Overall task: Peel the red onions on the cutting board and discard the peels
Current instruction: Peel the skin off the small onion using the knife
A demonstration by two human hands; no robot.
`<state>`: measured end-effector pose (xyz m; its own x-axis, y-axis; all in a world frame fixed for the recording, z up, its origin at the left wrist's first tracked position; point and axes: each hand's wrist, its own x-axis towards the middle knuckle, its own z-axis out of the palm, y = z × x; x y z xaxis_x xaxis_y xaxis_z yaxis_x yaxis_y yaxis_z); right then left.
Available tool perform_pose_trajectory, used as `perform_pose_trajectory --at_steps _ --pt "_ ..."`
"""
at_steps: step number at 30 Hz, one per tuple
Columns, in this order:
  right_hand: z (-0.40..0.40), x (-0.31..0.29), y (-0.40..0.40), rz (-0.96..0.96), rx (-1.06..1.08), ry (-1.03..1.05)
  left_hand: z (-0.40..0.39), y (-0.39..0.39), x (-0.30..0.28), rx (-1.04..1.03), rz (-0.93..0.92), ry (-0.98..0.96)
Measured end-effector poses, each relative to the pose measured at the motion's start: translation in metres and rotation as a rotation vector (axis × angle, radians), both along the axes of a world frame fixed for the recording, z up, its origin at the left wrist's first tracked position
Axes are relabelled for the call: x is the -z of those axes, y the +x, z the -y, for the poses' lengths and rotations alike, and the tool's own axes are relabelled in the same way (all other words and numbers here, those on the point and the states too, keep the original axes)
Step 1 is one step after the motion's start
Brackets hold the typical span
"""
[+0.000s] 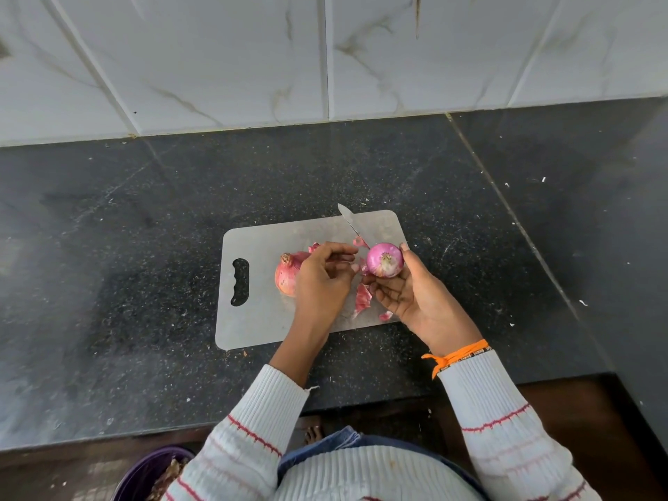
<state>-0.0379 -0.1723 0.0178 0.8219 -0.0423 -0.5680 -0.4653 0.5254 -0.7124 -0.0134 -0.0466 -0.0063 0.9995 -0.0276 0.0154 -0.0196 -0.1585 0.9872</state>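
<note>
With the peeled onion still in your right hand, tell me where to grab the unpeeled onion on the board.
Grip the unpeeled onion across its round middle, coming from the left and above. It lies on the cutting board with its dry stem tip pointing up and away, and the left hand covers its right side, so the left flank is bare. Avoid the papery tip; it would likely tear.

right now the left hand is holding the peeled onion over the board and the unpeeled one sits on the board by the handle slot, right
Not quite: the head view shows the right hand holding the peeled onion, not the left hand, which is beside it with fingers curled. The rest stands: it is over the cutting board, and the unpeeled onion sits on the board near the handle slot.
</note>
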Motion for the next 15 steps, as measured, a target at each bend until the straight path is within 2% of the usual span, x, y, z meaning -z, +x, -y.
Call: perform_pose_trajectory --at_steps 4,8,15 --pt "0.002 -0.001 -0.001 -0.007 -0.034 -0.016 -0.001 -0.001 -0.007 0.187 0.07 0.002" --pt "0.003 0.001 0.001 -0.021 -0.063 -0.098 0.002 -0.007 -0.014 0.393 -0.025 -0.108" --pt "0.011 0.001 -0.002 0.072 -0.079 -0.201 -0.002 -0.005 -0.009 0.281 -0.107 -0.182"
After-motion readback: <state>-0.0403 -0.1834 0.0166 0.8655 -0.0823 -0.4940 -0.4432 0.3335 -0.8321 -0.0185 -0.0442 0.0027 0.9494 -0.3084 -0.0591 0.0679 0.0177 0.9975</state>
